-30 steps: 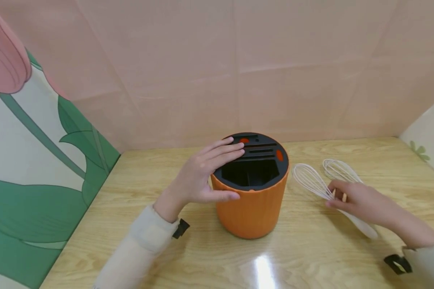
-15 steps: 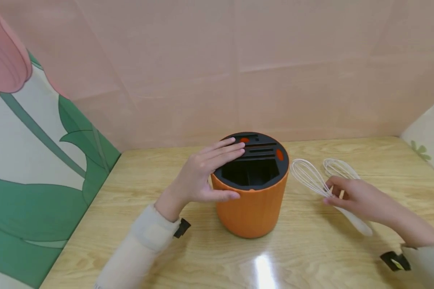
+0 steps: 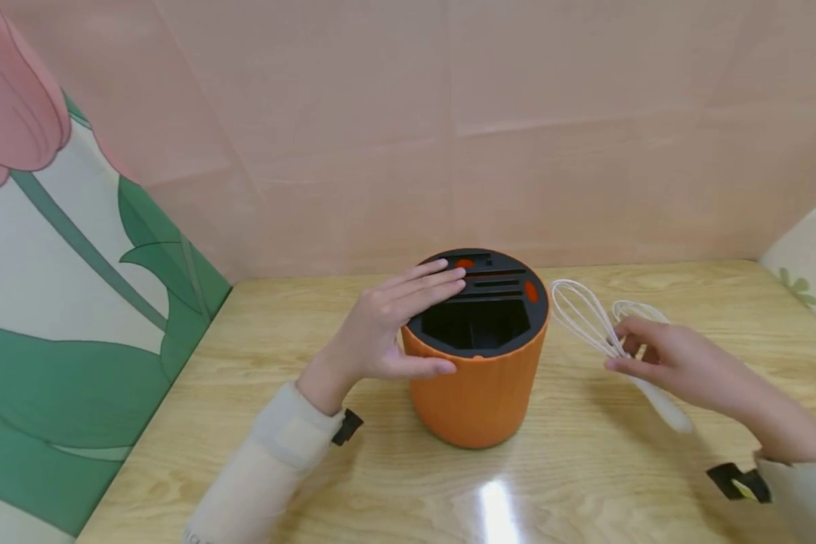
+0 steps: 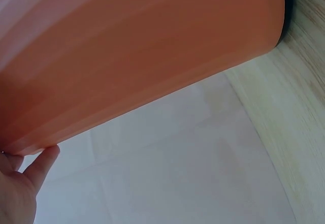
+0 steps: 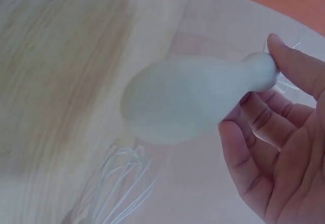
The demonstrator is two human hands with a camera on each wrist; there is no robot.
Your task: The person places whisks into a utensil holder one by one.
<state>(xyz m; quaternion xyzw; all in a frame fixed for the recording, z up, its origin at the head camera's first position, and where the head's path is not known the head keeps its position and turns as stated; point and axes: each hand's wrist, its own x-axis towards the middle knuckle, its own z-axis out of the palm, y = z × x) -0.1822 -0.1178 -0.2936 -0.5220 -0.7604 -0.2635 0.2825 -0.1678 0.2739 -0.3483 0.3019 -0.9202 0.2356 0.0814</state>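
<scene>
A round orange utensil holder (image 3: 479, 404) with a black slotted lid (image 3: 496, 283) stands upright on the table. My left hand (image 3: 384, 325) rests on it, straight fingers over the lid and thumb against the front side below the rim. In the left wrist view the holder's orange wall (image 4: 152, 51) fills much of the picture. My right hand (image 3: 687, 370) pinches a white whisk (image 3: 665, 408) near where wires meet handle. Its wire loops point toward the holder, and the pale handle (image 5: 177, 99) is raised off the table. The lid's large front compartment looks empty.
A second white whisk (image 3: 642, 310) lies on the table behind my right hand, its handle hidden in the head view. The wood-grain table (image 3: 571, 483) meets a pink backdrop (image 3: 353, 196) behind the holder. A wall with painted flowers (image 3: 54, 393) borders the left.
My right hand has lifted the whisk slightly, up and a little left toward the holder, with its wire end tilted up. The left hand stays on the holder.
</scene>
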